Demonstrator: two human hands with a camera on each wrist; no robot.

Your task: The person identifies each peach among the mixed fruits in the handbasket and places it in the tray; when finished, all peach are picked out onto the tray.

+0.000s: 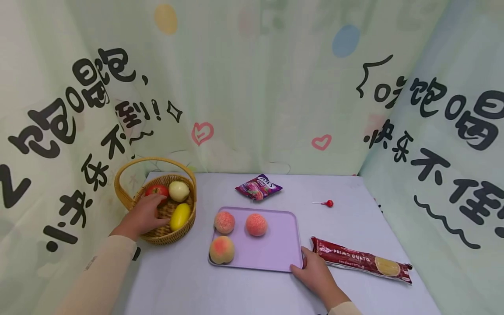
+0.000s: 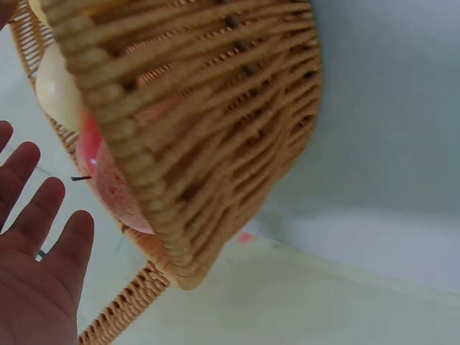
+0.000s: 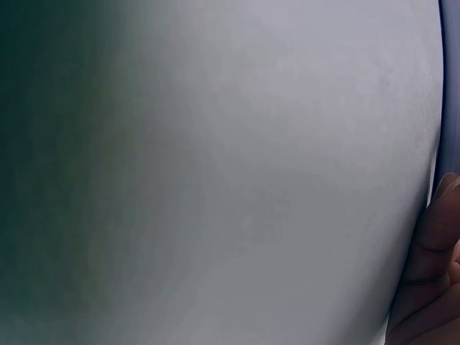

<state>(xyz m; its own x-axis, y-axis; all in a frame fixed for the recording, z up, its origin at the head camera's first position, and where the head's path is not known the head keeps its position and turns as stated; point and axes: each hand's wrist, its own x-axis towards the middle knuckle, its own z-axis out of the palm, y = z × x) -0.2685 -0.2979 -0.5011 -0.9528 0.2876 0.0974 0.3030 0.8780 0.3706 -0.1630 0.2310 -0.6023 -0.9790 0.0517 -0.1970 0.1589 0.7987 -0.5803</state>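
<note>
My left hand (image 1: 146,215) reaches over the wicker basket (image 1: 167,239), its fingers extended beside a red fruit (image 1: 156,190). The basket also has a pale round fruit or vegetable (image 1: 179,191) and a yellow oval fruit (image 1: 180,217). In the left wrist view, the left hand (image 2: 43,266) has straight, spread fingers with nothing held; a red speckled fruit (image 2: 118,190) shows at the basket's rim. My right hand (image 1: 315,271) grips the near right corner of a purple tray (image 1: 271,249). On the tray's left and middle sit two pink-red balls of fruit (image 1: 256,225) and a peach (image 1: 222,250).
Behind the tray lies a purple snack bag (image 1: 258,187). A red lollipop (image 1: 329,203) is at the back right. The long dark-red pasta packet (image 1: 362,261) lies just right of my right hand. Printed curtains (image 1: 252,87) enclose the white table (image 1: 177,280); the basket's handle (image 1: 155,159) arches up.
</note>
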